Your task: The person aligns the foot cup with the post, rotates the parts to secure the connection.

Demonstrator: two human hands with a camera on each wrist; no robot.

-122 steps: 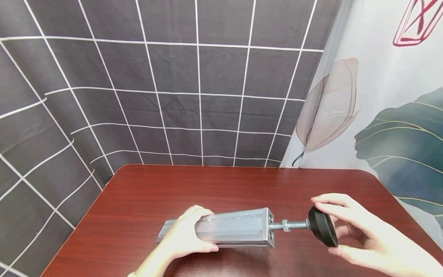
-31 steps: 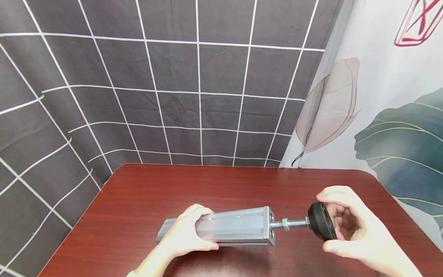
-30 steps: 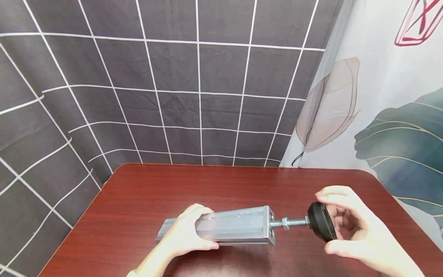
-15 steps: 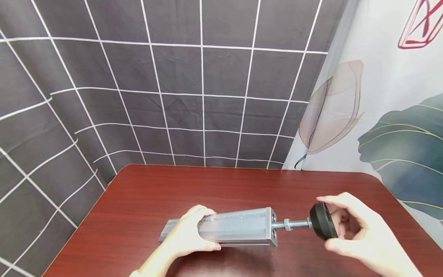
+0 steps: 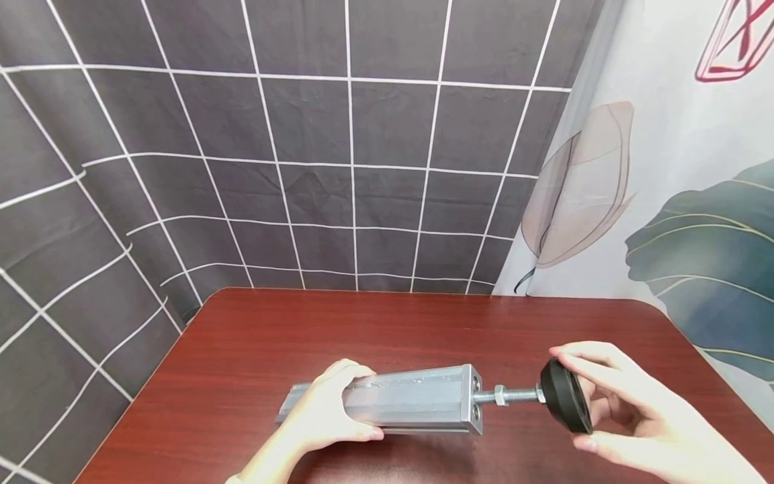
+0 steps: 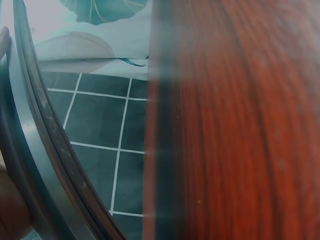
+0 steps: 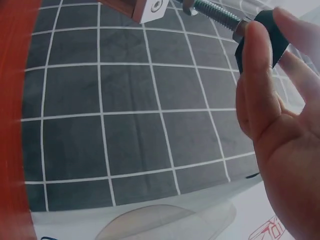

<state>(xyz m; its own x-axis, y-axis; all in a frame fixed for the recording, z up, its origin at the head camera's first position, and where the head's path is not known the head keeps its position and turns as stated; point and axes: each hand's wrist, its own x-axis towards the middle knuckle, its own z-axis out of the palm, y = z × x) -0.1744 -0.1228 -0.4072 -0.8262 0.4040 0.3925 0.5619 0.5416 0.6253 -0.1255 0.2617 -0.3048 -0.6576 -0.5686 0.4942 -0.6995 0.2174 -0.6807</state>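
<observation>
left fingers (image 5: 365,433) clasp the bar (image 5: 417,396); at its three o'clock, right fingers (image 5: 598,445) pinch the black foot (image 5: 561,396): slackness risks slipping.

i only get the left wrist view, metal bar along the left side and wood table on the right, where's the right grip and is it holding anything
Observer: The head view has it off the bar's far end: the right grip pinches a black cup-shaped piece by its edges.
Operator: ok is that black piece joined to the metal bar or separate
Observer: Joined, from what shows: a threaded rod spans from the end of the metal bar to the black cup-shaped piece.
</observation>
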